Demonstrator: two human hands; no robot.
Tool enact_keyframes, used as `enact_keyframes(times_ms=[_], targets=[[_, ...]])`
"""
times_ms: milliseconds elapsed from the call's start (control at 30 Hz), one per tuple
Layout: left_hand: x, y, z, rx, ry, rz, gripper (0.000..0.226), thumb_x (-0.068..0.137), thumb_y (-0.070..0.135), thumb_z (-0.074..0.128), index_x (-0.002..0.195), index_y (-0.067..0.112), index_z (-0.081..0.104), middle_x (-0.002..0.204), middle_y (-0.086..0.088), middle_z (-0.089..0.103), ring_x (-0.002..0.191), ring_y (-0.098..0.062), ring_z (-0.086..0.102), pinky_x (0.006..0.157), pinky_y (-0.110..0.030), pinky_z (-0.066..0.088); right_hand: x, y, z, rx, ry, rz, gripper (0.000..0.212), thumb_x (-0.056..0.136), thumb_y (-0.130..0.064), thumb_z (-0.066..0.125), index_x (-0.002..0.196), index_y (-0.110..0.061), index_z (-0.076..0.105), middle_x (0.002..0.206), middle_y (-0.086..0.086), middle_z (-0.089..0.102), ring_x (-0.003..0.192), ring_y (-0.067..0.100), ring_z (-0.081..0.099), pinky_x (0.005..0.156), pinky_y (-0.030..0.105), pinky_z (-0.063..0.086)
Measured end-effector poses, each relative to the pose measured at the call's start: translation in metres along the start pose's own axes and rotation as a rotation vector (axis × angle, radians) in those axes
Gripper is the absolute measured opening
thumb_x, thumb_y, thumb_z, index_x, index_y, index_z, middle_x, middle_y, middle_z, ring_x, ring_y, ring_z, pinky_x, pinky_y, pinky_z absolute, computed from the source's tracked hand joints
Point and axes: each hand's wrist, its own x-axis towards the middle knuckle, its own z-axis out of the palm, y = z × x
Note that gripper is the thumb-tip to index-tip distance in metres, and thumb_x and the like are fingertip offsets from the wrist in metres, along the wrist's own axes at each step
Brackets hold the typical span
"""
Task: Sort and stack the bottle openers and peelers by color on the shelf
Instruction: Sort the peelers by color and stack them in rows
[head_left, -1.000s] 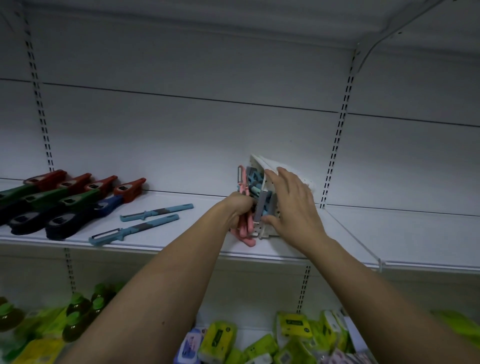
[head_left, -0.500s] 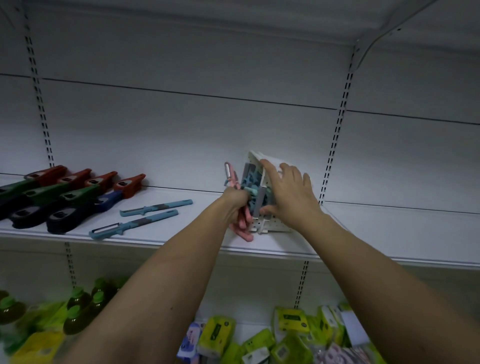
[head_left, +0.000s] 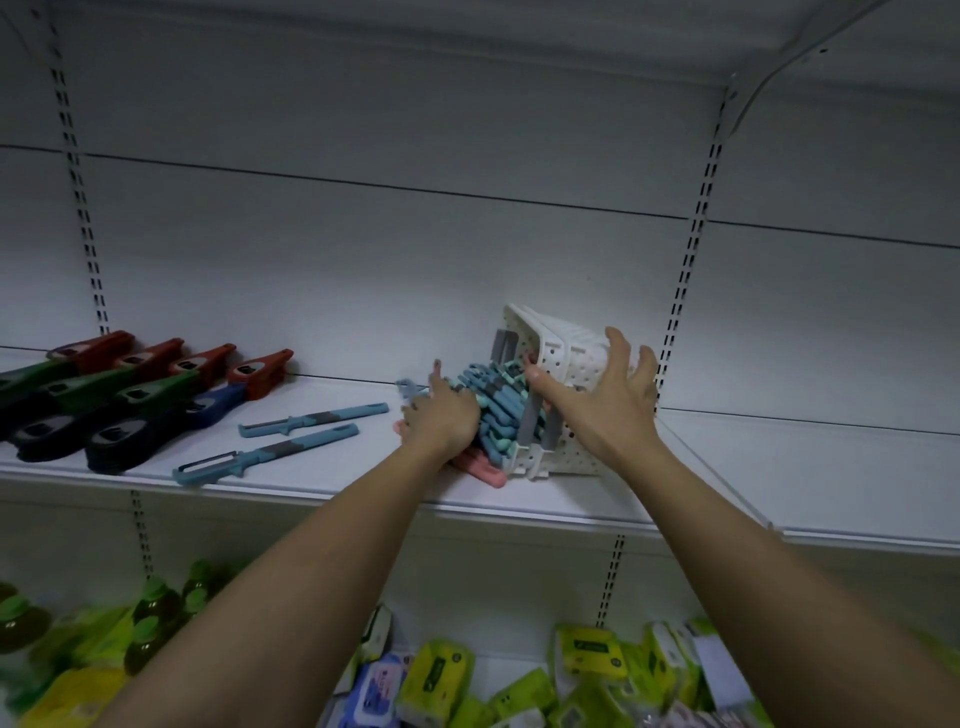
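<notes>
A white perforated basket (head_left: 571, 364) lies tipped on its side on the white shelf (head_left: 363, 499), its mouth facing left. A pile of blue and teal peelers (head_left: 493, 410) spills out of it, with pink ones (head_left: 480, 467) underneath. My right hand (head_left: 608, 400) holds the basket by its rim, thumb inside. My left hand (head_left: 441, 421) presses on the pile's left side, its fingers around several peelers. Two blue-and-grey peelers (head_left: 270, 457) lie loose to the left. Red, green, dark blue and black bottle openers (head_left: 140, 395) sit in rows at the far left.
A clear divider (head_left: 727, 478) stands on the shelf right of the basket. Slotted uprights (head_left: 685, 291) run up the back wall. Below are green bottles (head_left: 150, 618) and packs of wipes (head_left: 441, 675).
The basket has tipped further over and more peelers have slid out. My left hand moved from gripping pink peelers to pressing on the spilled pile.
</notes>
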Motion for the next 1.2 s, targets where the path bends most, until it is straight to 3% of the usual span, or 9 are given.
enact_keyframes(times_ms=[67, 133, 233, 300, 433, 700, 933, 1100, 1200], targets=[[-0.013, -0.003, 0.0, 0.068, 0.03, 0.089, 0.069, 0.099, 0.062, 0.019, 0.157, 0.027, 0.01, 0.164, -0.015, 0.013, 0.149, -0.041, 0.013, 0.119, -0.061, 0.008, -0.004, 0.001, 0.003, 0.017, -0.001, -0.011, 0.112, 0.067, -0.072, 0.071, 0.153, -0.038, 0.008, 0.161, -0.001, -0.015, 0.148, 0.037, 0.004, 0.113, 0.058, 0.023], [-0.021, -0.003, 0.003, 0.145, 0.006, 0.194, 0.078, 0.091, 0.076, 0.018, 0.157, 0.036, 0.009, 0.166, -0.006, -0.005, 0.151, -0.038, 0.001, 0.117, -0.065, 0.002, -0.006, 0.001, 0.007, 0.036, 0.019, -0.025, 0.108, 0.068, -0.066, 0.075, 0.152, -0.038, 0.013, 0.16, -0.001, -0.014, 0.145, 0.039, 0.011, 0.112, 0.053, 0.028], [-0.027, -0.003, 0.006, 0.239, -0.029, 0.324, 0.076, 0.089, 0.077, 0.025, 0.155, 0.044, 0.007, 0.163, 0.004, -0.021, 0.15, -0.029, -0.019, 0.114, -0.067, -0.004, -0.006, -0.003, 0.01, 0.034, 0.05, -0.035, 0.094, 0.072, -0.06, 0.075, 0.147, -0.039, 0.023, 0.157, -0.002, -0.008, 0.14, 0.039, 0.015, 0.106, 0.049, 0.034], [-0.026, -0.005, 0.006, 0.282, -0.033, 0.405, 0.07, 0.093, 0.071, 0.027, 0.155, 0.043, 0.01, 0.165, 0.006, -0.015, 0.15, -0.023, -0.019, 0.116, -0.065, -0.001, -0.006, -0.002, 0.011, 0.017, 0.073, -0.048, 0.087, 0.074, -0.058, 0.073, 0.145, -0.039, 0.027, 0.155, -0.002, -0.002, 0.136, 0.04, 0.019, 0.103, 0.047, 0.036], [-0.025, -0.008, 0.003, 0.3, -0.097, 0.456, 0.064, 0.097, 0.064, 0.028, 0.155, 0.039, 0.019, 0.166, 0.001, 0.009, 0.151, -0.025, 0.011, 0.121, -0.052, 0.013, -0.005, -0.001, 0.009, -0.008, 0.097, -0.062, 0.082, 0.074, -0.056, 0.073, 0.143, -0.037, 0.031, 0.152, 0.001, 0.004, 0.133, 0.039, 0.025, 0.102, 0.045, 0.037], [-0.03, -0.005, 0.005, 0.381, -0.074, 0.472, 0.055, 0.101, 0.057, 0.018, 0.154, 0.043, 0.013, 0.166, 0.005, -0.002, 0.152, -0.024, -0.006, 0.115, -0.068, -0.001, -0.004, -0.013, 0.003, -0.136, 0.104, -0.193, 0.081, 0.071, -0.055, 0.075, 0.14, -0.036, 0.037, 0.154, 0.001, 0.005, 0.133, 0.038, 0.023, 0.096, 0.046, 0.041], [-0.032, 0.006, 0.012, 0.398, -0.118, 0.517, 0.069, 0.095, 0.071, 0.02, 0.155, 0.041, 0.006, 0.166, 0.008, -0.004, 0.152, -0.022, -0.006, 0.114, -0.069, 0.001, 0.005, -0.011, -0.006, -0.358, 0.113, -0.284, 0.083, 0.067, -0.058, 0.075, 0.138, -0.036, 0.038, 0.153, 0.003, 0.006, 0.128, 0.039, 0.027, 0.099, 0.056, 0.043], [-0.031, 0.012, 0.017, 0.445, -0.137, 0.546, 0.067, 0.095, 0.068, 0.027, 0.154, 0.041, 0.011, 0.165, 0.009, 0.007, 0.152, -0.025, 0.002, 0.114, -0.07, 0.006, 0.004, -0.006, -0.018, -0.643, 0.079, -0.448, 0.077, 0.066, -0.053, 0.072, 0.134, -0.036, 0.039, 0.154, 0.007, 0.004, 0.124, 0.04, 0.031, 0.097, 0.055, 0.039], [-0.028, 0.015, 0.019, 0.496, -0.162, 0.519, 0.076, 0.09, 0.075, 0.026, 0.155, 0.04, 0.005, 0.166, 0.008, 0.004, 0.152, -0.026, 0.002, 0.113, -0.07, 0.008, 0.005, 0.004, -0.023, -0.771, 0.057, -0.534, 0.073, 0.067, -0.053, 0.072, 0.13, -0.036, 0.04, 0.154, 0.011, 0.005, 0.123, 0.042, 0.03, 0.094, 0.056, 0.039]])
